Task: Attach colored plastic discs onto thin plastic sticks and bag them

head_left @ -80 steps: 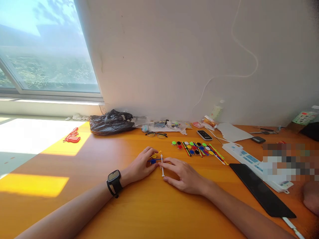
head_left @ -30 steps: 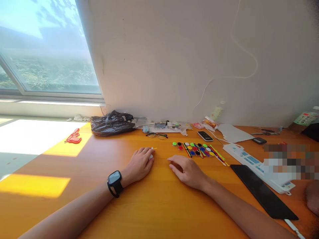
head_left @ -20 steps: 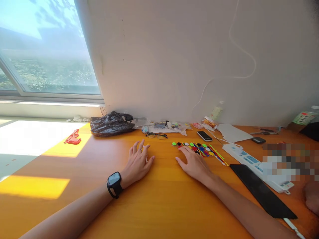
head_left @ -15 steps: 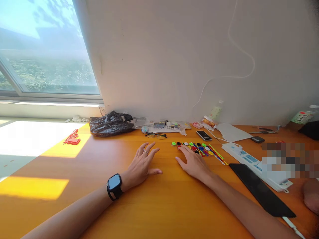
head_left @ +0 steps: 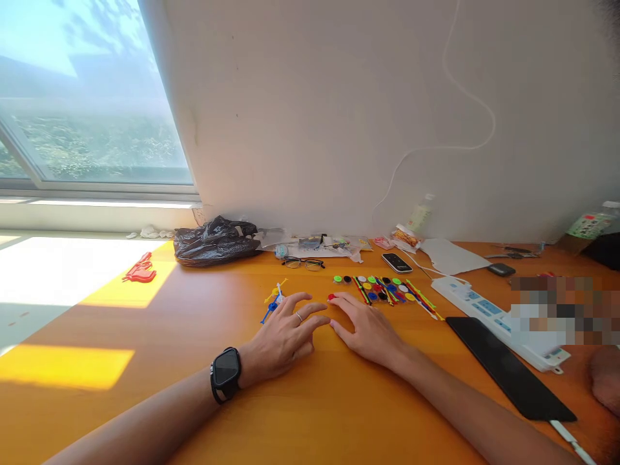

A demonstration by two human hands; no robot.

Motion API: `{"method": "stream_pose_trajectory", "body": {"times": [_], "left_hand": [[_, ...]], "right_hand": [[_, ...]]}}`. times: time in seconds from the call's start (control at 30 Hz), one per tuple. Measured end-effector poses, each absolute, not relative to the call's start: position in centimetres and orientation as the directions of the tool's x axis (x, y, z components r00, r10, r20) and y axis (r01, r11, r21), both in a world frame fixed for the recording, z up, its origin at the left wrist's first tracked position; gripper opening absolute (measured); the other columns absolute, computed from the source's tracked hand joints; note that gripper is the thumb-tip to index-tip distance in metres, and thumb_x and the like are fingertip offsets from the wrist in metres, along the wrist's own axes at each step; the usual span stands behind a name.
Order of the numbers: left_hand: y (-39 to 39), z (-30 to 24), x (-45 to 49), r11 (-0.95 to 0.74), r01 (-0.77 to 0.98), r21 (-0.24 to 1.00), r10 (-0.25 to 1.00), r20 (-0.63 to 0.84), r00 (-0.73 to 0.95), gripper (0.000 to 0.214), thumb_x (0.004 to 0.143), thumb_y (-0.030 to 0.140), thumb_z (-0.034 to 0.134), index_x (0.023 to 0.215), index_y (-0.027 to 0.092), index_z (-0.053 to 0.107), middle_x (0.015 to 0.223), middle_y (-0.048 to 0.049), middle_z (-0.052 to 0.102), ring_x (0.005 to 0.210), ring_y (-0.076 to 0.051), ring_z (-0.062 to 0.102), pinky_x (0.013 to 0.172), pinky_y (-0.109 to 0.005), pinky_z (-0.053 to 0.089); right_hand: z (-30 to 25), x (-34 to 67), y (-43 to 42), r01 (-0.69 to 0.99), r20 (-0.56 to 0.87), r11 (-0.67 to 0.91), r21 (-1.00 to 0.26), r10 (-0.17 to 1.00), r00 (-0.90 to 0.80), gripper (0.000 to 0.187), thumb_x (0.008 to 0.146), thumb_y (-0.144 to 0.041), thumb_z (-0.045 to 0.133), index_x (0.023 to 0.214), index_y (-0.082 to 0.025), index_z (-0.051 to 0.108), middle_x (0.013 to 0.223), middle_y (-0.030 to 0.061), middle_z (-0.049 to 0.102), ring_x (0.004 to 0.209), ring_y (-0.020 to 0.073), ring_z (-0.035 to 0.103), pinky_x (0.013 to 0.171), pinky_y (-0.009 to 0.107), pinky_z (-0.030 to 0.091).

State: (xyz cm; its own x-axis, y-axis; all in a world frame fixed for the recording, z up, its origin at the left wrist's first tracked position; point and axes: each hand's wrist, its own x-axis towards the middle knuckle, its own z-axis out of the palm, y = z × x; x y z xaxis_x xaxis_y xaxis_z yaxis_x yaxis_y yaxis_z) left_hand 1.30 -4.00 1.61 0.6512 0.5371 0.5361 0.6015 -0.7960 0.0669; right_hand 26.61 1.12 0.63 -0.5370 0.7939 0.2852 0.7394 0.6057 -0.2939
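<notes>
Red disc [head_left: 332, 296]: now off parts grp [head_left: 382, 296], at R hand [head_left: 369, 330] tips (grip unclear) | L hand [head_left: 281, 337]: loosely spread, off wht/yel/blu pcs [head_left: 272, 307] | focus now disc

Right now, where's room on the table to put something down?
Bare tabletop lies between the forearms, and between the red toy gun and the blue stick. It's crowded behind the glasses, and from the coloured discs to the power strip.

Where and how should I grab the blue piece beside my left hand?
Probably pinch the blue piece by its thin near-left end, from the left: that end points away from the yellow piece and white piece, while your left hand crowds the right.
</notes>
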Motion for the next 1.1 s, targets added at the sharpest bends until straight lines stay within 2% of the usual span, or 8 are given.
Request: {"method": "stream_pose_trajectory", "body": {"times": [0.17, 0.3, 0.47, 0.63, 0.8, 0.93, 1.0, 1.1], "left_hand": [[-4.0, 1.7, 1.6, -0.892, 0.438, 0.109, 0.411, 0.598, 0.688, 0.044, 0.083, 0.0, 0.044, 0.118, 0.018, 0.064, 0.116, -0.0112, 0.071, 0.104, -0.023, 0.063, 0.091, -0.037, 0.054], [-4.0, 1.3, 1.5, -0.877, 0.473, 0.085, 0.411, 0.642, 0.647, 0.037, 0.078, -0.002, 0.043, 0.098, 0.02, 0.065, 0.086, -0.0057, 0.068, 0.077, -0.019, 0.059, 0.071, -0.032, 0.047], [-4.1, 1.3, 1.3, -0.889, 0.444, 0.11, 0.402, 0.651, 0.644, 0.03, 0.074, -0.002, 0.043, 0.086, 0.021, 0.059, 0.071, -0.002, 0.061, 0.066, -0.017, 0.053, 0.062, -0.03, 0.038], [-4.1, 1.1, 1.5, -0.886, 0.442, 0.139, 0.433, 0.588, 0.683, 0.021, 0.078, 0.001, 0.045, 0.072, 0.021, 0.049, 0.064, -0.0003, 0.055, 0.063, -0.016, 0.051, 0.061, -0.029, 0.036], [-3.9, 0.7, 1.7, -0.905, 0.413, 0.105, 0.38, 0.639, 0.669, 0.022, 0.08, 0.004, 0.045, 0.078, 0.021, 0.059, 0.068, -0.0032, 0.061, 0.066, -0.018, 0.054, 0.063, -0.031, 0.04], [-4.1, 1.8, 1.5, -0.899, 0.429, 0.092, 0.379, 0.654, 0.655, 0.021, 0.089, 0.015, 0.054, 0.098, 0.02, 0.071, 0.108, -0.0119, 0.075, 0.098, -0.024, 0.066, 0.084, -0.04, 0.053], [-4.3, 2.3, 1.4, -0.882, 0.467, 0.057, 0.378, 0.677, 0.632, 0.017, 0.095, 0.02, 0.058, 0.09, 0.02, 0.074, 0.127, -0.0117, 0.073, 0.112, -0.027, 0.065, 0.095, -0.046, 0.052], [-4.5, 2.4, 1.3, -0.846, 0.533, 0.032, 0.405, 0.688, 0.602, 0.029, 0.098, 0.019, 0.058, 0.073, 0.02, 0.072, 0.134, -0.0086, 0.072, 0.118, -0.028, 0.064, 0.099, -0.05, 0.05]], "right_hand": [[0.8, 27.0, 1.6, 0.876, 0.285, 0.444, -0.189, 0.878, -0.384, 0.044, 0.102, -0.043, 0.051, 0.139, -0.02, 0.061, 0.146, 0.0132, 0.062, 0.118, 0.0309, 0.069, 0.091, 0.041, 0.056], [0.7, 27.6, 2.4, 0.938, 0.266, 0.336, -0.08, 0.914, -0.305, 0.047, 0.103, -0.047, 0.048, 0.135, -0.015, 0.062, 0.145, 0.0188, 0.061, 0.12, 0.0353, 0.068, 0.091, 0.044, 0.054], [0.8, 27.6, 2.4, 0.947, 0.223, 0.316, -0.054, 0.928, -0.297, 0.046, 0.104, -0.05, 0.046, 0.129, -0.016, 0.063, 0.134, 0.0198, 0.068, 0.113, 0.0348, 0.07, 0.087, 0.043, 0.052], [1.2, 27.5, 2.2, 0.95, 0.213, 0.307, -0.053, 0.933, -0.289, 0.046, 0.104, -0.05, 0.047, 0.129, -0.014, 0.063, 0.132, 0.0209, 0.068, 0.113, 0.0358, 0.07, 0.086, 0.042, 0.051], [1.2, 27.4, 2.3, 0.953, 0.21, 0.3, -0.051, 0.936, -0.283, 0.044, 0.104, -0.049, 0.048, 0.125, -0.014, 0.065, 0.125, 0.0197, 0.072, 0.11, 0.0343, 0.071, 0.085, 0.041, 0.051], [1.2, 27.4, 2.2, 0.947, 0.222, 0.314, -0.061, 0.93, -0.294, 0.042, 0.104, -0.048, 0.049, 0.125, -0.016, 0.064, 0.125, 0.0191, 0.072, 0.111, 0.0339, 0.071, 0.087, 0.042, 0.051], [1.3, 27.4, 2.2, 0.948, 0.229, 0.314, -0.057, 0.928, -0.294, 0.041, 0.103, -0.048, 0.05, 0.125, -0.016, 0.064, 0.128, 0.019, 0.072, 0.113, 0.0337, 0.071, 0.088, 0.042, 0.051], [1.4, 27.4, 2.3, 0.95, 0.219, 0.308, -0.048, 0.931, -0.291, 0.04, 0.103, -0.048, 0.05, 0.123, -0.017, 0.065, 0.124, 0.0182, 0.073, 0.111, 0.0332, 0.072, 0.087, 0.041, 0.051]]}}
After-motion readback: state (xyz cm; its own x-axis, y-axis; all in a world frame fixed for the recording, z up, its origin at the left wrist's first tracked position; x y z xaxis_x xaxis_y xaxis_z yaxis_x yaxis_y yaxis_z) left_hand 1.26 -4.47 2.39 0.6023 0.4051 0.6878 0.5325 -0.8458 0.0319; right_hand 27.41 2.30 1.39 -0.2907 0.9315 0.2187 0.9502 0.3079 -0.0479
